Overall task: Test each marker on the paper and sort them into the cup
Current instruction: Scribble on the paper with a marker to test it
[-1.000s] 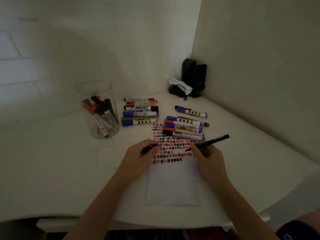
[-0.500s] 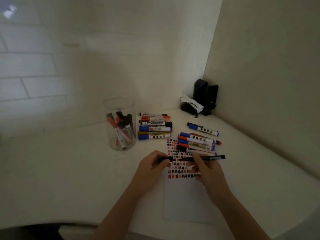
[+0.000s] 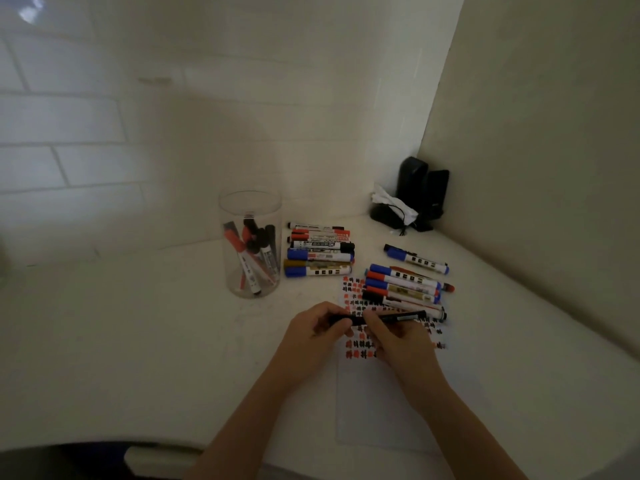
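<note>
Both hands meet over the marked upper part of the paper (image 3: 388, 403), which lies flat on the white counter (image 3: 138, 341). The left hand (image 3: 313, 336) has its fingers curled round the left end of a slim black marker (image 3: 398, 318), where what looks like its cap (image 3: 341, 319) sits, while the right hand (image 3: 398, 336) pinches the barrel just beside it, so that the marker lies almost level across the paper with its far end pointing right. Whether the cap is fully seated cannot be told. The paper's top rows are filled with small red and black test marks. At the paper's upper right corner, partly lying on it, is a pile of markers (image 3: 403, 285) with blue, red and black caps, and a single blue marker (image 3: 417, 259) lies a little beyond that pile. Just past the paper's top left corner is a second stack of markers (image 3: 320, 249). Left of that stack, well apart from the paper, stands the clear cup (image 3: 250, 244), upright, holding several red and black markers that lean inside it. Far behind the paper, in the corner of the counter, sit dark objects (image 3: 420, 192) and a white crumpled thing (image 3: 393, 202).
</note>
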`<action>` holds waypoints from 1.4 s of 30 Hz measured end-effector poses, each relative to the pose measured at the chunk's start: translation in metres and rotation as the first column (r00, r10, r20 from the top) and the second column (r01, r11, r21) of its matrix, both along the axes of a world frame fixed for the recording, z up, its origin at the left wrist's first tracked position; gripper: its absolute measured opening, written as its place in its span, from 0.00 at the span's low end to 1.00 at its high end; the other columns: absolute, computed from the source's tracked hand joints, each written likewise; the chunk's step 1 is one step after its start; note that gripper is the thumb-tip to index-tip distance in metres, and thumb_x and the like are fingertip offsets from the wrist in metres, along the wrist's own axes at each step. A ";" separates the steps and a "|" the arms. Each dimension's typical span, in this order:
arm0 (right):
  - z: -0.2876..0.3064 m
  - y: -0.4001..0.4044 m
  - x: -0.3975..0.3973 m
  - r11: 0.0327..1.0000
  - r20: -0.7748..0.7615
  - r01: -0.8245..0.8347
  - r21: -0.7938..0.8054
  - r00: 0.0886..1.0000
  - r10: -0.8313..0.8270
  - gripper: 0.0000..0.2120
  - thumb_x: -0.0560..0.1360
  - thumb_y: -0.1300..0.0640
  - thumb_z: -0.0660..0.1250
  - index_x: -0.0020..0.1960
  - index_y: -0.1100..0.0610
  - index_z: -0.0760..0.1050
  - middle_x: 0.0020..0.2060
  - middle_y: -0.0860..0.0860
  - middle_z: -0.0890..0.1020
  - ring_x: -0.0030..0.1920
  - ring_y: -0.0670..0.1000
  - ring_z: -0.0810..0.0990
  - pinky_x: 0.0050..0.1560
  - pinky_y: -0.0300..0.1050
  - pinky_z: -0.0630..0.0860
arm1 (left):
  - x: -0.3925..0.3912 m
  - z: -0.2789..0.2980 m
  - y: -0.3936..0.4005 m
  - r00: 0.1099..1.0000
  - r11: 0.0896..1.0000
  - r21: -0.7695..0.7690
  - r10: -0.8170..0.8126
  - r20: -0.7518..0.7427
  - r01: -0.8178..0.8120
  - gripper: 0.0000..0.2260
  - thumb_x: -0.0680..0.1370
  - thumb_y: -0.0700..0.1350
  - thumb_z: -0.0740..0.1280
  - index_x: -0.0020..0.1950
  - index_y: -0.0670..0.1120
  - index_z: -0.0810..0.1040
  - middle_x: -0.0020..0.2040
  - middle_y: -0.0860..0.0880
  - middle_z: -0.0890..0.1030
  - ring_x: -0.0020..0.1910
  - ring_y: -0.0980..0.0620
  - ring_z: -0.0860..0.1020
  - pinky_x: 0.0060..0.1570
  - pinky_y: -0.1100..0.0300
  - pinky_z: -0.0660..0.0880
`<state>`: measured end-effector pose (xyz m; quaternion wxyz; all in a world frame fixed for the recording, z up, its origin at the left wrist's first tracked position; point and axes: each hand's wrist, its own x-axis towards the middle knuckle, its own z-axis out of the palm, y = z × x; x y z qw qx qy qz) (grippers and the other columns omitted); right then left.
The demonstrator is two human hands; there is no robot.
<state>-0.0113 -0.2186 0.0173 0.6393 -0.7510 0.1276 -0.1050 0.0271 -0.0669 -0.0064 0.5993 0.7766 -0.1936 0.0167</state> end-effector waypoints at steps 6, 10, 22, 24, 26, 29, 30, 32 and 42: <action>-0.004 0.008 0.007 0.999 0.010 0.037 0.030 0.999 -0.037 0.08 0.71 0.50 0.72 0.44 0.55 0.81 0.34 0.48 0.84 0.34 0.43 0.81 0.38 0.39 0.76 | 0.003 -0.001 -0.001 0.999 0.999 -0.017 0.052 0.008 -0.052 0.05 0.78 0.43 0.66 0.48 0.54 0.78 0.42 0.54 0.83 0.43 0.61 0.81 0.49 0.67 0.76; -0.003 0.015 0.012 0.999 -0.016 0.030 0.026 0.999 -0.029 0.08 0.73 0.51 0.71 0.44 0.56 0.80 0.33 0.48 0.82 0.32 0.43 0.78 0.32 0.33 0.72 | 0.004 -0.003 0.001 0.998 0.998 -0.040 0.056 0.008 -0.056 0.05 0.78 0.41 0.66 0.49 0.50 0.79 0.42 0.53 0.83 0.43 0.60 0.81 0.48 0.69 0.76; 0.036 0.000 0.007 0.914 -0.061 -0.050 0.402 0.995 0.081 0.10 0.72 0.53 0.72 0.49 0.58 0.81 0.37 0.53 0.81 0.37 0.49 0.77 0.37 0.43 0.74 | -0.003 0.026 0.010 0.933 0.818 -0.522 0.048 -0.358 -0.243 0.06 0.77 0.43 0.67 0.53 0.46 0.81 0.49 0.49 0.84 0.54 0.50 0.81 0.55 0.58 0.77; 0.037 0.008 0.001 0.940 -0.035 -0.137 0.313 0.987 0.156 0.07 0.73 0.55 0.71 0.49 0.57 0.82 0.38 0.54 0.83 0.38 0.50 0.79 0.39 0.42 0.76 | -0.008 0.037 0.013 0.939 0.720 -0.634 0.072 -0.336 -0.282 0.08 0.77 0.40 0.67 0.56 0.45 0.79 0.49 0.47 0.85 0.53 0.51 0.82 0.53 0.59 0.78; 0.036 0.019 -0.006 0.965 -0.005 -0.225 0.134 0.974 0.228 0.06 0.74 0.55 0.70 0.49 0.56 0.81 0.38 0.53 0.84 0.38 0.49 0.82 0.38 0.39 0.78 | -0.012 0.048 0.018 0.938 0.670 -0.662 0.181 -0.294 -0.337 0.09 0.76 0.36 0.68 0.54 0.45 0.76 0.46 0.46 0.85 0.49 0.51 0.83 0.50 0.59 0.80; 0.033 0.039 -0.005 0.952 -0.021 -0.291 -0.096 0.957 0.291 0.05 0.75 0.54 0.69 0.49 0.55 0.78 0.38 0.49 0.85 0.39 0.45 0.84 0.40 0.37 0.79 | -0.014 0.055 0.028 0.912 0.720 -0.568 0.374 -0.168 -0.400 0.09 0.75 0.35 0.69 0.53 0.46 0.76 0.48 0.46 0.84 0.48 0.53 0.83 0.46 0.63 0.80; 0.032 0.046 -0.003 0.939 -0.026 -0.311 -0.145 0.950 0.310 0.05 0.75 0.54 0.68 0.49 0.54 0.77 0.39 0.48 0.85 0.39 0.43 0.83 0.40 0.36 0.78 | -0.014 0.055 0.032 0.905 0.743 -0.531 0.407 -0.125 -0.407 0.10 0.75 0.36 0.69 0.54 0.47 0.76 0.48 0.47 0.84 0.47 0.54 0.83 0.47 0.63 0.79; 0.032 0.059 0.004 0.913 -0.017 -0.343 -0.221 0.937 0.348 0.04 0.76 0.54 0.67 0.49 0.53 0.76 0.40 0.46 0.85 0.39 0.42 0.83 0.41 0.35 0.79 | -0.013 0.057 0.041 0.895 0.778 -0.474 0.442 -0.054 -0.412 0.12 0.75 0.36 0.70 0.55 0.50 0.77 0.49 0.49 0.84 0.48 0.55 0.83 0.50 0.61 0.79; 0.051 0.043 0.029 0.920 0.119 -0.176 -0.351 0.966 0.230 0.03 0.78 0.52 0.64 0.48 0.49 0.76 0.42 0.44 0.82 0.42 0.40 0.81 0.37 0.32 0.74 | 0.034 0.176 0.103 0.686 0.680 -0.573 0.679 0.260 -0.457 0.13 0.74 0.36 0.71 0.55 0.43 0.73 0.46 0.49 0.83 0.45 0.57 0.82 0.48 0.66 0.78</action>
